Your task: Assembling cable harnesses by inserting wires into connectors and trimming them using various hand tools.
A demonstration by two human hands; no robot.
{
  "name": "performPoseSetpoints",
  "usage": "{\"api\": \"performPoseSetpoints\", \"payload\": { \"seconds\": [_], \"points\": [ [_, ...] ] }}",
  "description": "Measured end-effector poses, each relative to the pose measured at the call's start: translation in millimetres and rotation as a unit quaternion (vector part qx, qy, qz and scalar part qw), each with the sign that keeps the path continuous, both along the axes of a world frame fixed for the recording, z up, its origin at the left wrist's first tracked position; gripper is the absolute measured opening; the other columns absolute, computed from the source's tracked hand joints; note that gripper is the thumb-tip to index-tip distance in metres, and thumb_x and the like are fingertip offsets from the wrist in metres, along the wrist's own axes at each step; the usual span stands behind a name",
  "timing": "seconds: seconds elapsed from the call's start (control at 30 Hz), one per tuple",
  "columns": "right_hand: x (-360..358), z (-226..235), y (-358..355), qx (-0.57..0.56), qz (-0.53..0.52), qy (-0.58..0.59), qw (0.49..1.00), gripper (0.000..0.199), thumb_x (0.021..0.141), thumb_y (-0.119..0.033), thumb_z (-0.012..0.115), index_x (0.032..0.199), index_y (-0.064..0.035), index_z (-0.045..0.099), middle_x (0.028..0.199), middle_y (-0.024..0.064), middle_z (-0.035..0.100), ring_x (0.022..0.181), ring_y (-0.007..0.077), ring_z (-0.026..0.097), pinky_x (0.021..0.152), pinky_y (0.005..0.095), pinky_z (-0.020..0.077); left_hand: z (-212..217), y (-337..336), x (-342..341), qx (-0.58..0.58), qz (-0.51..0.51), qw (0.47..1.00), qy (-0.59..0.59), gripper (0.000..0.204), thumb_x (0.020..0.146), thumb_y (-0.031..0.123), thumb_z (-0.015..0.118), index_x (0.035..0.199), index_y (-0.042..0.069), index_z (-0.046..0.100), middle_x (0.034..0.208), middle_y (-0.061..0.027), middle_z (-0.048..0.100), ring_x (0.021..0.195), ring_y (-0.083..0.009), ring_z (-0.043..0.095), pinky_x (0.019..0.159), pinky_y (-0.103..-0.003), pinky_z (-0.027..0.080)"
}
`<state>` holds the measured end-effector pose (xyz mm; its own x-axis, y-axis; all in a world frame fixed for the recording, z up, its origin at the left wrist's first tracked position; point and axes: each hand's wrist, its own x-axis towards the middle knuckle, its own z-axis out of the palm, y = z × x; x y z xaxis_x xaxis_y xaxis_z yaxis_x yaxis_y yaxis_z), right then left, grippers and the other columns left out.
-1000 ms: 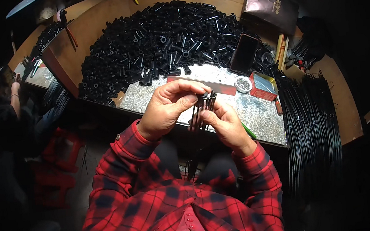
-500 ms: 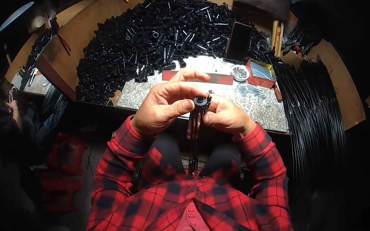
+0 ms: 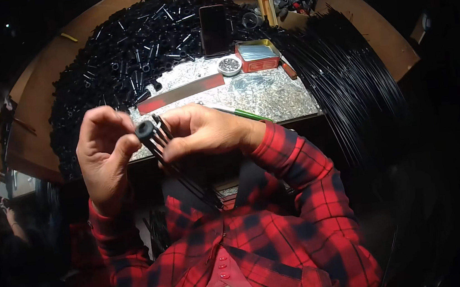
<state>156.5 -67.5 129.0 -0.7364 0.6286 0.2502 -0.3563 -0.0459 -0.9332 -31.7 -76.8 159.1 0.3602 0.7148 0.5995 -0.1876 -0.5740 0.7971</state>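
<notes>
A black round plastic umbrella runner [image 3: 144,130], with several thin black ribs [image 3: 185,183] hanging from it, is held up over the near edge of the worktop. My left hand [image 3: 102,157] is at its left side, with the thumb and curled fingertips against the rim; the fingertips are slightly blurred. From the right, my right hand [image 3: 200,130] pinches the ribs just below the runner between thumb and fingers. Part of that grip is hidden behind the thumb. The ribs trail down toward my lap, tilted to the right.
A large heap of black tubular runners [image 3: 120,54] fills the back left. Behind my hands lie a red-and-grey metal bar [image 3: 180,94], a white dish of small metal bits [image 3: 229,66], a red box [image 3: 259,63] and a phone [image 3: 214,30]. Long black rods [image 3: 340,76] overhang the right edge.
The whole view has shifted, and my hands with the runner now appear farther left. My left fingers, stretched over the runner before, are curled at its side. A green-and-white stick now shows beside my right hand.
</notes>
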Motion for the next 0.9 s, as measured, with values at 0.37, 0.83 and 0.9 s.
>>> {"api": "performPoseSetpoints", "payload": {
  "seconds": [0.37, 0.83, 0.9],
  "points": [
    [-17.2, -17.7, 10.5, 0.239, -0.185, -0.044, 0.952, 0.015, 0.081, -0.01, 0.061, 0.076, -0.0011, 0.051, 0.07, -0.0006, 0.049, 0.067, 0.0064, 0.045, 0.058, 0.0245, 0.0392, -1.7, -7.3, 2.1, 0.065, 0.156, 0.961, 0.218, 0.014, 0.084, 0.002, 0.055, 0.097, -0.005, 0.056, 0.075, -0.0093, 0.059, 0.067, -0.0113, 0.057, 0.061, -0.022, 0.044],
    [2.0, -56.9, -2.9, 0.276, -0.273, -0.085, 0.918, 0.018, 0.077, -0.014, 0.063, 0.077, 0.0004, 0.053, 0.065, 0.0098, 0.057, 0.062, 0.0164, 0.056, 0.056, 0.0289, 0.0432, -9.1, -5.9, 6.9, 0.09, 0.099, 0.938, 0.32, 0.017, 0.081, 0.0, 0.055, 0.097, -0.007, 0.055, 0.075, -0.0114, 0.057, 0.066, -0.0153, 0.054, 0.06, -0.026, 0.042],
    [6.2, -62.4, -8.0, 0.242, -0.248, -0.057, 0.936, 0.017, 0.076, -0.014, 0.063, 0.076, 0.0005, 0.054, 0.065, 0.0103, 0.058, 0.063, 0.0171, 0.058, 0.056, 0.0298, 0.0436, -13.7, -0.4, 12.5, 0.07, 0.085, 0.94, 0.324, 0.017, 0.081, 0.0, 0.055, 0.097, -0.007, 0.055, 0.075, -0.0107, 0.057, 0.065, -0.0149, 0.054, 0.06, -0.026, 0.042]
  ]
}}
